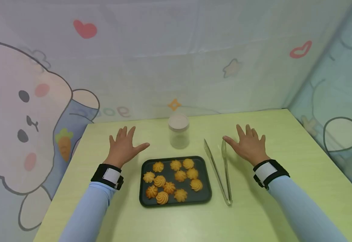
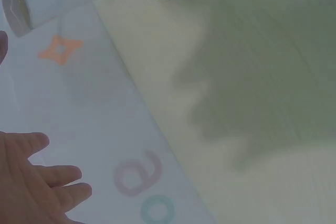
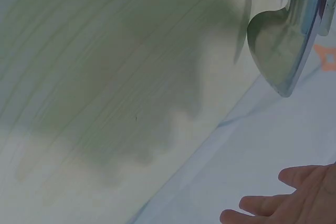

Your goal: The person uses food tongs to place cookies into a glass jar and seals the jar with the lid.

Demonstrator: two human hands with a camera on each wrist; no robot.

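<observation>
Across the green bench (image 1: pixel 284 174) I saw my left hand (image 1: pixel 124 145) and right hand (image 1: pixel 248 145) flat, fingers spread, holding nothing. Right of the cookie tray (image 1: pixel 144 198), the metal tongs (image 1: pixel 221 169) looked stiff, light, slippery; best gripped mid-arms.

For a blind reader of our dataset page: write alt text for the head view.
A left hand and a right hand lie open, fingers spread, on a pale green table, either side of a dark rectangular tray of golden swirl cookies, metal tongs and a lidded clear jar.
</observation>
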